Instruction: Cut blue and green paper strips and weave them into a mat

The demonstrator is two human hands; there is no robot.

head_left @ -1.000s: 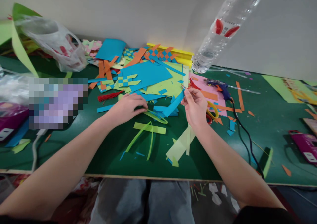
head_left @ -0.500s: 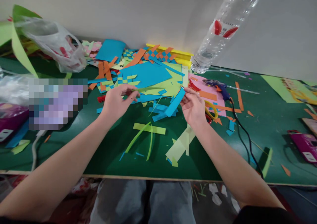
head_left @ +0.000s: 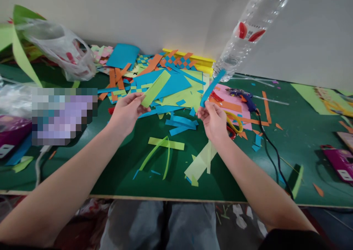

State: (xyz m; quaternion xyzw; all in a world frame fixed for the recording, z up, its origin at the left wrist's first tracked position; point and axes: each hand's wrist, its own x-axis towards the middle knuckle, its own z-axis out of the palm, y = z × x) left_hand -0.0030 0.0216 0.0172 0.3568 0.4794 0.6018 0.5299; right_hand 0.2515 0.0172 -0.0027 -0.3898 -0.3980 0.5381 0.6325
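Observation:
A light green paper strip (head_left: 157, 88) is pinched in my left hand (head_left: 128, 112), slanting up over the blue sheet (head_left: 165, 81). My right hand (head_left: 212, 119) grips the lower end of a narrow blue paper strip (head_left: 214, 86), which points up toward the bottle. Below and between my hands several short blue paper strips (head_left: 182, 124) lie crossed on the green table. Nearer to me lie a green strip (head_left: 176, 144) with a bent, folded green strip (head_left: 154, 153) over it, and a pale green piece (head_left: 199, 164). Scissors with yellow and red handles (head_left: 235, 122) lie beside my right hand.
A clear plastic bottle (head_left: 242, 40) stands by the wall. A blue glue gun (head_left: 248, 102) and its black cord lie on the right. Woven paper scraps (head_left: 178, 60), a white plastic bag (head_left: 68, 55) and a purple box (head_left: 338, 161) surround the workspace.
The green strip in my left hand, edge-on before, now shows its flat face. My right hand has turned the blue strip from pointing down-left to pointing up-right.

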